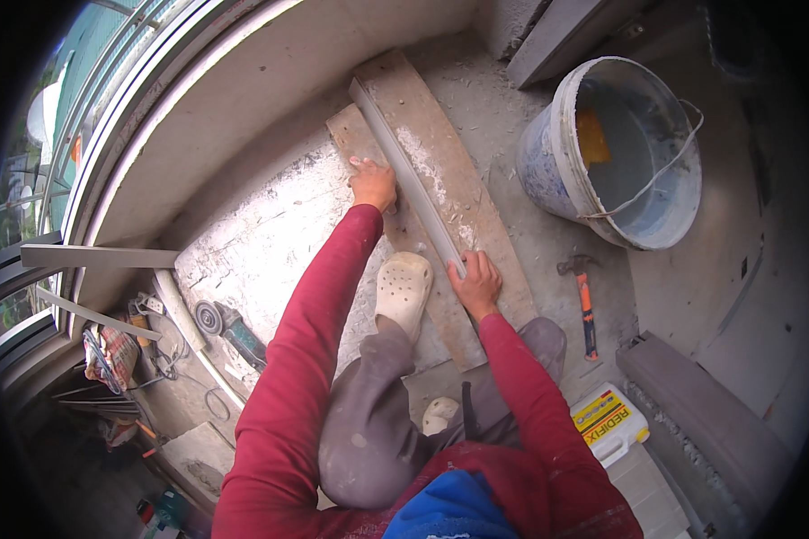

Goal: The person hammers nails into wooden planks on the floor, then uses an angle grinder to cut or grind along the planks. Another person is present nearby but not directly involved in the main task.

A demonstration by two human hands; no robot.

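Note:
A long, straight grey strip (404, 166) lies lengthwise over worn wooden planks (463, 166) on the floor. My right hand (476, 284) is closed about the strip's near end, its thumb against the side. Farther up, my left hand (371, 183) rests on the left plank, just beside the strip, with a couple of fingers stretched out and the others partly hidden under the palm. A pale clog (404, 292) on my foot presses on the left plank near the strip.
At the right stand a large bucket (548, 171) with cloudy liquid and a yellow-orange piece inside, a hammer (586, 310) and a white-and-yellow jug (609, 424). An angle grinder (234, 332), a pale pipe (184, 314) and cords lie at the left, below the window frame (121, 135).

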